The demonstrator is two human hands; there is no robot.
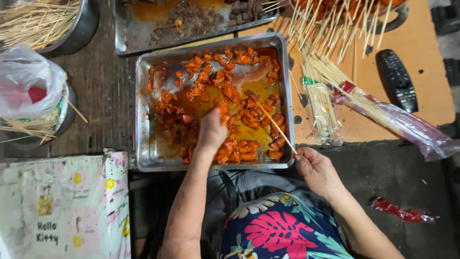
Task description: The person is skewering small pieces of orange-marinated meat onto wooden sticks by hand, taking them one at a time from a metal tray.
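Left hand (212, 128) reaches into the rectangular, dented steel tray (143, 115), fingers curled down among glossy orange-red marinated meat chunks (239, 117); whether it grips a piece, cannot tell. Oily sauce films the tray floor. Right hand (316, 170), at the tray's near right corner, pinches a thin pale bamboo skewer (275, 127) slanting across the meat. Loose bundled skewers (318, 96) lie right, beside a black remote (396, 79).
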